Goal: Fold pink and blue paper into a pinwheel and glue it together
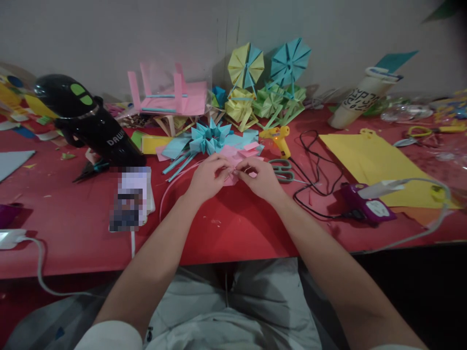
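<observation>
Both my hands meet over the red table, pinching a small piece of pink paper [229, 181]. My left hand [208, 179] has its fingertips closed on the paper's left side. From the other side, the thumb and forefinger of my right hand [260, 177] close on it too. Fingers cover part of the paper, so its folds are hard to make out. More pink paper pieces [250, 149] lie just behind. A blue folded-paper star [209, 137] sits beyond my left hand, with thin blue paper sticks [178, 167] beside it. Scissors [282, 171] rest right of my right hand.
A yellow glue gun [278, 140] stands behind the scissors, its black cord trailing right to a purple power adapter [367, 203]. Left are a phone [130, 199] and a black bottle [98, 124]. Paper umbrellas [291, 63] and a pink paper model [182, 99] line the wall.
</observation>
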Demonstrator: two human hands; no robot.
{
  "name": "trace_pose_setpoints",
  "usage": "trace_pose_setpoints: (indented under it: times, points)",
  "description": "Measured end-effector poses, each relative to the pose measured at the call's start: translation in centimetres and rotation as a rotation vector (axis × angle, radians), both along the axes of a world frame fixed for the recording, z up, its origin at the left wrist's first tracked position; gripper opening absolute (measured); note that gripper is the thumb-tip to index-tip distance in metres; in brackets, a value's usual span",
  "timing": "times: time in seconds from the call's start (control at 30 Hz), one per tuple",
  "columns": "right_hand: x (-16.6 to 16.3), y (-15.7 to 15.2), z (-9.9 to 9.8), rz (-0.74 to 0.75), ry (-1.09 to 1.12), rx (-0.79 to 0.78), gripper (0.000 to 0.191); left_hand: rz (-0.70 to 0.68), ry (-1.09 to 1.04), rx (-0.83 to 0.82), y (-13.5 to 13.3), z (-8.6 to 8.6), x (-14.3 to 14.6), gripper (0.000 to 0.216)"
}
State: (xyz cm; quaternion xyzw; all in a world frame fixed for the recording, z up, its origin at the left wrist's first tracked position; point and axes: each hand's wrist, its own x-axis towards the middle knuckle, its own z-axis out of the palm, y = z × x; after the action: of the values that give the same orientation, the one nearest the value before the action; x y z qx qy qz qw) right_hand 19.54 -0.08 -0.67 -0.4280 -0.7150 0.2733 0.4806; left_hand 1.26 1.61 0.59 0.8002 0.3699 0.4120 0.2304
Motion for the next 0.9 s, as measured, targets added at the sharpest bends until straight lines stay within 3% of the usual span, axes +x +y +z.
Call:
trace_pose_setpoints:
  times: [0.57,0.9]
  points:
    - [0.18,-0.28,0.78,-0.001,0.022,0.011,0.019,0.035,-0.056,0.022,0.27,0.21,-0.19,0.006]
    - [0.38,-0.14,0.79,-0.008,-0.057,0.101,0.026,-0.009,-0.054,-0.001,0.04,0.47,0.12,0.005]
